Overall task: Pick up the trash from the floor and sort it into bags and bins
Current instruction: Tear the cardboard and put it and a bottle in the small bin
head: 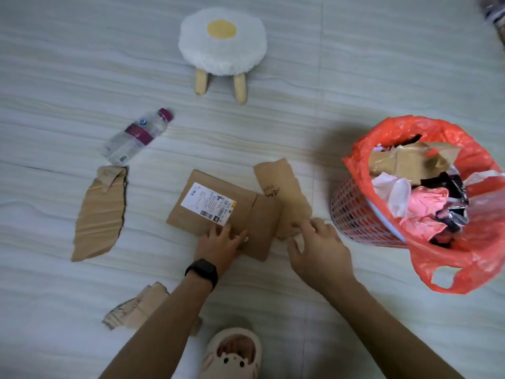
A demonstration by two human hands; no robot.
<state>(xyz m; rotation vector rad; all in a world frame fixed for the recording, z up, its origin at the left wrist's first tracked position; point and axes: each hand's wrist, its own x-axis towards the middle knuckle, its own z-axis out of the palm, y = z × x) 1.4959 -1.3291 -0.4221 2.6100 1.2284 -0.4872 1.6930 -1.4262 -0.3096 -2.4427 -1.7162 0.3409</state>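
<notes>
Cleanup at centre frame: left hand (218,243) flat on labelled brown cardboard sheet (210,203), right hand (319,247) touching torn brown cardboard strip (284,187), grip unclear. Overfull red-bagged mesh bin (352,214), right, may spill if crammed.

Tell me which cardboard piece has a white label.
The centre piece under the left hand; it alone bears a white label, the rest have none.

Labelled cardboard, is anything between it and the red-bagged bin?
Only another cardboard piece, touched by the right hand, lies on the floor between the labelled cardboard and the bin. Lifted over it, nothing visible blocks.
</notes>
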